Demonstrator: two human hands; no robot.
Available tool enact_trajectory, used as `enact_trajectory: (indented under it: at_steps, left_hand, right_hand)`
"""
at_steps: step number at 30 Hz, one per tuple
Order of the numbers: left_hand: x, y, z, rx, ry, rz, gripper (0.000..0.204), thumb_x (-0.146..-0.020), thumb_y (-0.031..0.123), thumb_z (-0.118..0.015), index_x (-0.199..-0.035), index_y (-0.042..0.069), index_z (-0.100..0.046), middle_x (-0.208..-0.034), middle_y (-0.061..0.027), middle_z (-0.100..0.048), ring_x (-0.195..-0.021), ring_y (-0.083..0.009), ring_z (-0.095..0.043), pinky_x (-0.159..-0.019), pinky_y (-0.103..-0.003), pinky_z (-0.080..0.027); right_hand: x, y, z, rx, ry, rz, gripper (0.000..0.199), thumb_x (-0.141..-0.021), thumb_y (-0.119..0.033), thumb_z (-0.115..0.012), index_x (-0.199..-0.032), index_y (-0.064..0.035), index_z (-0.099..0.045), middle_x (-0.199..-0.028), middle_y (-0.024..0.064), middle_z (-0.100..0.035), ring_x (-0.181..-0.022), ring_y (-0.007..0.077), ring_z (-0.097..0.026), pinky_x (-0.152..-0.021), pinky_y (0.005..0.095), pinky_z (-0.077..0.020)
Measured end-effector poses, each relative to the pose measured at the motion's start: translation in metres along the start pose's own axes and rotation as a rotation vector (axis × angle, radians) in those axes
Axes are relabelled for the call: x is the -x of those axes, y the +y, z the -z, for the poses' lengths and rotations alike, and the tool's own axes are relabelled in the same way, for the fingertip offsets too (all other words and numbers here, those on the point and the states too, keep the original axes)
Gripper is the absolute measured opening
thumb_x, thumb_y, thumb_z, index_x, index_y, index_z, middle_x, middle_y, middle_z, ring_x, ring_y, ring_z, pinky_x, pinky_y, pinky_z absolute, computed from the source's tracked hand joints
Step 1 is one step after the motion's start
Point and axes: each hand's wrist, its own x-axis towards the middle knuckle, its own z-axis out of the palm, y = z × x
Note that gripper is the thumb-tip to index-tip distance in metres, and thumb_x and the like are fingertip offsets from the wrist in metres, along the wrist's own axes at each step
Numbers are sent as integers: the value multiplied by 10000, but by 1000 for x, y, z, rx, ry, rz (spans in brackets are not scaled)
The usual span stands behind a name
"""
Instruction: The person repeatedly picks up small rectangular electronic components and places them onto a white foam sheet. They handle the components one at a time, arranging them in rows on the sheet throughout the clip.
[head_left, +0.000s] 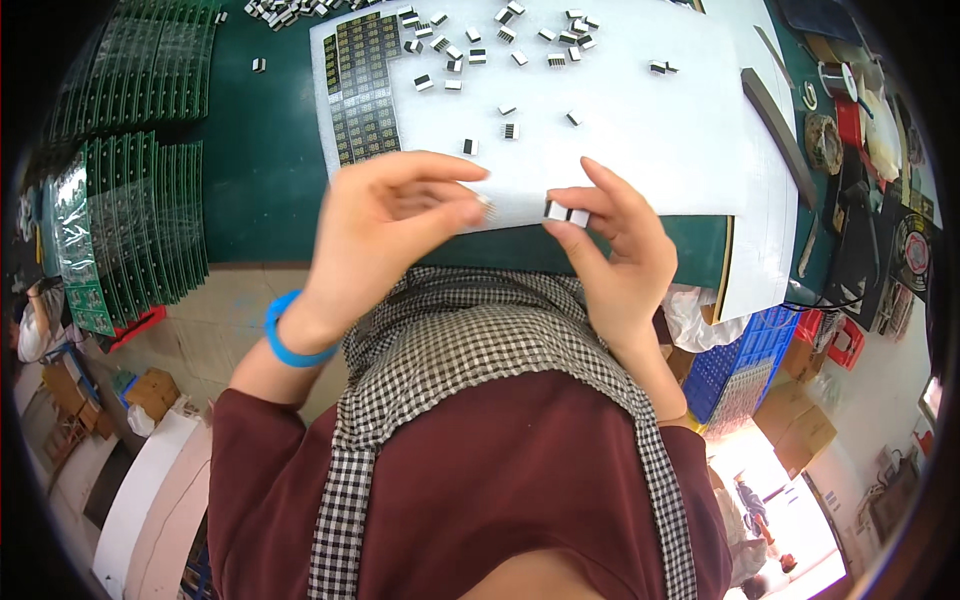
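My left hand (395, 205), slightly blurred and with a blue band at the wrist, pinches a small pale block with thin metal pins (487, 208) between thumb and fingers. Facing it, my right hand (622, 235) grips a pair of black-and-white digital display modules (567, 213) side by side, thumb below and fingers above. Both hands are raised over the table's near edge, a short gap between them. Beyond them, a loose display module (511, 131) with pins showing and another module (470, 147) lie on the white foam sheet (640, 140).
Several more modules (477, 56) are scattered across the sheet's far part. Dark printed film strips (365, 95) lie along its left side. Green circuit boards (130, 225) stand in rows at the left. A dark bar (778, 135) lies at the right, with a blue crate (735, 365) below.
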Motion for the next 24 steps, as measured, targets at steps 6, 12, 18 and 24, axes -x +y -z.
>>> enact_trajectory:
  at_steps: [6,12,18,24]
  left_hand:
    - [-9,-21,-20,513,-126,201,288,-842,22,-632,-1122,-20,-580,-840,-85,-679,-790,-135,-652,-720,-229,-522]
    - [-6,-16,-26,297,-91,172,312,-845,17,-614,-1150,-16,-555,-876,-78,-673,-780,-117,-636,-747,-242,-524]
    - [-5,-4,-28,-190,-136,-40,390,-782,-81,-537,-1161,9,-540,-901,-102,-670,-854,-135,-645,-793,-264,-527]
    - [-17,6,0,-966,256,-500,344,-718,-14,-650,-1060,17,-618,-1117,-107,-591,-1033,-303,-568,-868,-337,-467]
  right_hand:
    - [0,1,-8,45,-22,121,547,-704,81,-697,-1214,-57,-554,-925,93,-694,-861,187,-679,-749,281,-542]
    - [-2,-2,-4,274,-77,203,517,-717,39,-696,-1203,-82,-566,-914,80,-689,-800,210,-674,-695,280,-534]
    - [-1,-2,-4,357,-159,265,500,-731,33,-684,-1200,-95,-572,-914,79,-685,-784,217,-668,-690,289,-535]
    - [-2,-2,9,-340,-85,-309,402,-748,112,-650,-1135,29,-575,-945,133,-662,-915,192,-649,-784,293,-543]
